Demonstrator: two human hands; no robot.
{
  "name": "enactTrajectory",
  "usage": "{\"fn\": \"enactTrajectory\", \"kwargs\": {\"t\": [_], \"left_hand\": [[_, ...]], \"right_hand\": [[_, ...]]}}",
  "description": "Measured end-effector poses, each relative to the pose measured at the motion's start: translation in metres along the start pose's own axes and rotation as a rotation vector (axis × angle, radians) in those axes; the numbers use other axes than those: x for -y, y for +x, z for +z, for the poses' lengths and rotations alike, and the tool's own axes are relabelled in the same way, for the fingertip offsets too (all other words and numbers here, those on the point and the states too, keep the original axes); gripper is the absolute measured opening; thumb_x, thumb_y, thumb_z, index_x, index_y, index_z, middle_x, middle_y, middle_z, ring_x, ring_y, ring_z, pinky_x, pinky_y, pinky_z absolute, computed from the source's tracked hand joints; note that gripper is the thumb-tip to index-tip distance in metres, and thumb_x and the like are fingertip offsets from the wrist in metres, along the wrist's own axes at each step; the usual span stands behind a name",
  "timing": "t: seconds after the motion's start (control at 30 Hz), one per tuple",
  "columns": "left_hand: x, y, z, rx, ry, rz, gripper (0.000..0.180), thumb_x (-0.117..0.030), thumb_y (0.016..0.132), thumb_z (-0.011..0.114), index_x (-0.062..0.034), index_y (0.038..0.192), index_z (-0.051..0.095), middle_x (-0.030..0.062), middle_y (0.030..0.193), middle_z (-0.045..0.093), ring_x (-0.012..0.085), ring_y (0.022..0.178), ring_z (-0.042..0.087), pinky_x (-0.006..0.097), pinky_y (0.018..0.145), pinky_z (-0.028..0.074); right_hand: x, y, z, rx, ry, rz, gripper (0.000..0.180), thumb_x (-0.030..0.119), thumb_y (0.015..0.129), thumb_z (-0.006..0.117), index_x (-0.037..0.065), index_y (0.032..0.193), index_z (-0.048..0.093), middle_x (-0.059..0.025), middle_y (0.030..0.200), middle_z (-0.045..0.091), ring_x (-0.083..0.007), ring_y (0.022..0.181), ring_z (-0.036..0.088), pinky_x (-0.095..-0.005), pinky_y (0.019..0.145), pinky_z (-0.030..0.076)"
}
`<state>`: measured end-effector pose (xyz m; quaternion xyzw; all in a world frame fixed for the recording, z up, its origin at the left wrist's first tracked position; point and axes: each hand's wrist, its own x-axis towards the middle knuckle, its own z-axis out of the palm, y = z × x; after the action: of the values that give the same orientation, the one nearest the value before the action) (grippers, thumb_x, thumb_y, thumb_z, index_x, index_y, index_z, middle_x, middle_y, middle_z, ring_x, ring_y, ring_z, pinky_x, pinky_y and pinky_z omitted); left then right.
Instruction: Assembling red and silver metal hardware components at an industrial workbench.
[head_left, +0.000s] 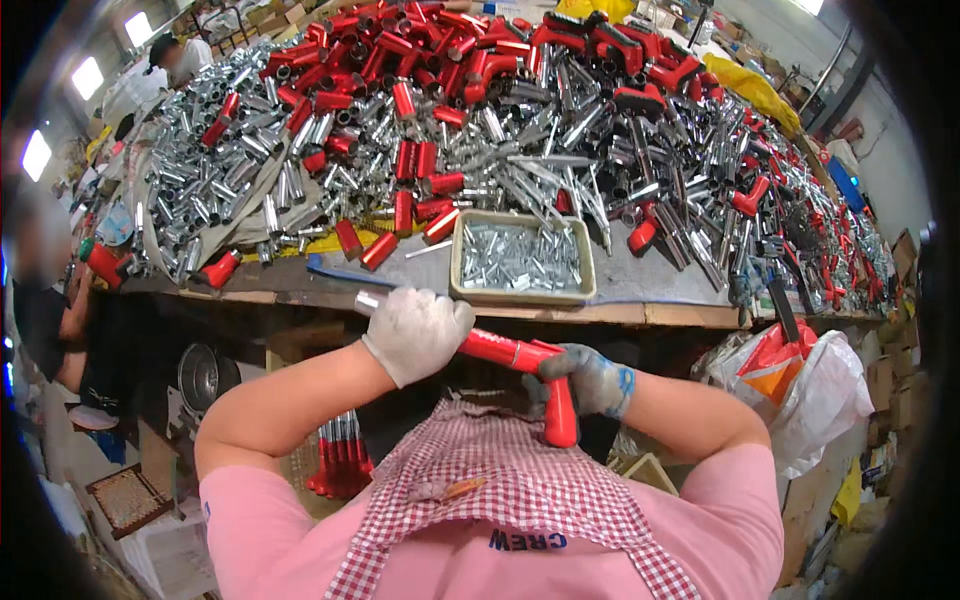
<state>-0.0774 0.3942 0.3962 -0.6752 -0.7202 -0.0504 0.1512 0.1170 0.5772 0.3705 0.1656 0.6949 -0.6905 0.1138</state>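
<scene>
Left hand [418, 336]: white-gloved and clenched around the barrel side of a red pistol-grip body [530, 356]; the exact contact is hidden by the glove.
Right hand [590, 382]: grey-gloved and clasped where barrel and handle are joined.
Red pistol-grip body: held between both hands, over the lap side of the bench edge; its handle is pointed toward the checked apron [560, 490], its barrel leftward.
Silver tube [369, 303]: seen jutting out past the left hand; whether it is seated in the barrel cannot be told.
Step in hand: judged to be the joining or tightening of tube and body.
Next move: a steady hold on the handle seems called for, with any push or twist kept in line with the barrel.
Workbench [630, 284]: mostly covered; only a narrow strip is left bare along its near edge.
Silver tube heap [215, 190]: banked at the left, with red parts [375, 55] piled at the far side.
White plastic bag [835, 375]: hung at the right front, well apart from the hands.
Cream tray [525, 297]: set just beyond the hands, so forward room is limited.
Small metal pins [520, 258]: heaped loosely in the tray.
</scene>
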Motion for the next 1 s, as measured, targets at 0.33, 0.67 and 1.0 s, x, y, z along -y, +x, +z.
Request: {"fn": "enactTrajectory", "kwargs": {"t": [0.33,0.67,1.0], "left_hand": [[0.006,-0.01,0.008,0.092,-0.036,-0.086,0.025,-0.03,0.077,0.066,-0.0077,0.087,0.067,0.018,0.077,0.068,0.0314,0.073,0.067,0.039,0.063,0.053],[0.011,-0.026,0.011,0.138,-0.122,-0.15,0.015,-0.022,0.079,0.058,-0.0073,0.078,0.062,0.0162,0.077,0.067,0.0344,0.073,0.068,0.046,0.065,0.053],[0.012,-0.06,0.008,0.532,-0.348,-0.302,0.018,-0.026,0.075,0.062,-0.0104,0.083,0.067,0.0145,0.073,0.068,0.0311,0.069,0.068,0.043,0.063,0.053]], "right_hand": [[0.04,0.012,-0.01,0.02,-1.126,-0.762,0.042,0.008,0.07,0.067,0.008,0.112,0.062,-0.0085,0.082,0.066,-0.0325,0.071,0.062,-0.0385,0.069,0.051],[0.014,0.018,0.019,-0.149,-0.699,-0.551,0.045,0.01,0.073,0.069,0.005,0.117,0.06,-0.0114,0.079,0.062,-0.0287,0.066,0.06,-0.0389,0.068,0.05],[0.043,0.026,0.052,0.173,-0.654,-0.268,0.047,0.008,0.078,0.065,0.004,0.124,0.059,-0.0045,0.09,0.064,-0.0235,0.083,0.064,-0.0395,0.077,0.052]]}}
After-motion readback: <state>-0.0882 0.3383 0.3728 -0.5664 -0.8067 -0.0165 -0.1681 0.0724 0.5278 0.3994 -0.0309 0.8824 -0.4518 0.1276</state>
